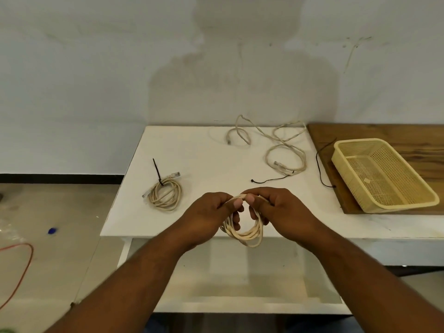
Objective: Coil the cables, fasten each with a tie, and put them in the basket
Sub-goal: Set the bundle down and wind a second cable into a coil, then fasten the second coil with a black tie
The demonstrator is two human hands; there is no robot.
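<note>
A cream cable coil hangs above the front edge of the white table. My left hand grips its left side and my right hand grips its right side, thumbs meeting at the top. A second coiled cream cable, fastened with a black tie, lies on the table to the left. A loose cream cable sprawls at the back. One black tie lies near the middle and another by the yellow basket.
The yellow basket stands on a brown wooden board at the right. A wall rises right behind the table. On the floor at the left lie a red wire and a small blue item.
</note>
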